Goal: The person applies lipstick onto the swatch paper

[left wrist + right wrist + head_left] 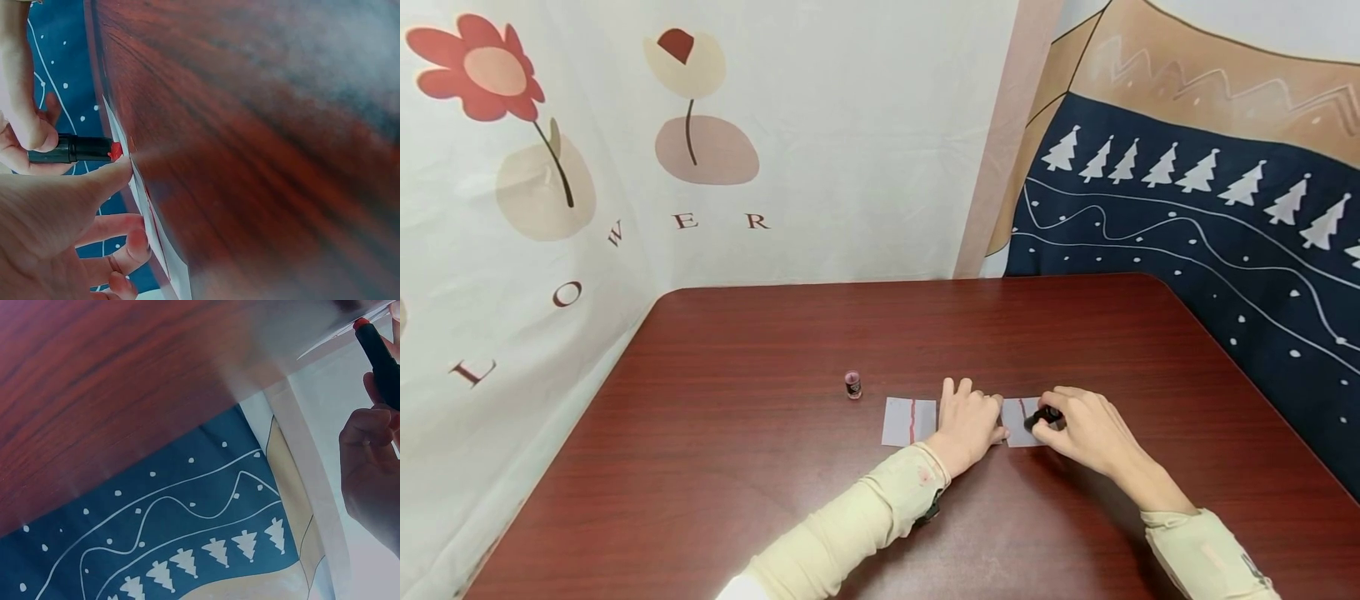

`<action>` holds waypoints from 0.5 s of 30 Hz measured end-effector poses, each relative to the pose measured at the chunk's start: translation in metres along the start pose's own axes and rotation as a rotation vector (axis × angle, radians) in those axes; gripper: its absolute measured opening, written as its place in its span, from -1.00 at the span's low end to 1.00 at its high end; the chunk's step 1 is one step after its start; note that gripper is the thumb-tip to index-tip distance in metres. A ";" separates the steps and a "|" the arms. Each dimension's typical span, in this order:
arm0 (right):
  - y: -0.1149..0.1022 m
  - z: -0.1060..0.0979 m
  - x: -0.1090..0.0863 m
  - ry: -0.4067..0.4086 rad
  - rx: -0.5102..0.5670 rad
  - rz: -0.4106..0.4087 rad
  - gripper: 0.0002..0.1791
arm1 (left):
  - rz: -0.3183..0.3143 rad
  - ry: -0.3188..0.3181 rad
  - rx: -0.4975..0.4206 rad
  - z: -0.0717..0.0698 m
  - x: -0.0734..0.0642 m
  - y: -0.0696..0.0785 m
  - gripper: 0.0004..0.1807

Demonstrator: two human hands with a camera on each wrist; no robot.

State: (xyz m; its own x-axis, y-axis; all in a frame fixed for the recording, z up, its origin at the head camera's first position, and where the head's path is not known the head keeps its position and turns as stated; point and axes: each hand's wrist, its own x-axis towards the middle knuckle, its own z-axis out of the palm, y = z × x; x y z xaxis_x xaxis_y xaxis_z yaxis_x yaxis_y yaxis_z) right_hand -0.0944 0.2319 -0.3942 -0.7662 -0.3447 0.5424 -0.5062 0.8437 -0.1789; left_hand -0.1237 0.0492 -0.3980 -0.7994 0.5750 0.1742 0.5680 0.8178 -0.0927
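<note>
A black lipstick [1043, 416] with a red tip is pinched in the right hand [1086, 425]. In the left wrist view, the lipstick's tip is right at the white paper [169, 256], close beside the left thumb. The left hand [967, 422] rests with its fingers and thumb on the paper. To its left shows a pale paper piece [897, 422] with a red vertical line; to its right, another pale piece [1013, 429] bears a short red line. What lies between the two pieces is hidden under the left hand.
A small cylindrical cap [853, 385], pinkish on top with a dark label, stands on the reddish-brown wooden table [737, 358], left of the papers. Behind the table hang a white flower-print cloth [850, 167] and a dark blue cloth with white trees [1150, 217].
</note>
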 end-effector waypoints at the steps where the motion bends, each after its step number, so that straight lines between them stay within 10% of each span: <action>1: 0.000 0.000 0.000 -0.001 0.000 0.001 -0.91 | 0.000 -0.001 0.000 0.000 0.000 0.000 -0.68; 15: -0.001 -0.001 0.000 -0.006 0.004 -0.003 -0.92 | 0.001 0.001 -0.006 0.000 0.000 0.000 -0.68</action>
State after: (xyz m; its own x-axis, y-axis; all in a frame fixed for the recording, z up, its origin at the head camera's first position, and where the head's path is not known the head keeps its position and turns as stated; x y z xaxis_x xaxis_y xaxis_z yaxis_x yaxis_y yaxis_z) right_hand -0.0935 0.2312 -0.3934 -0.7674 -0.3495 0.5376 -0.5096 0.8412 -0.1806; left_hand -0.1236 0.0490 -0.3977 -0.7985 0.5759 0.1752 0.5702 0.8169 -0.0866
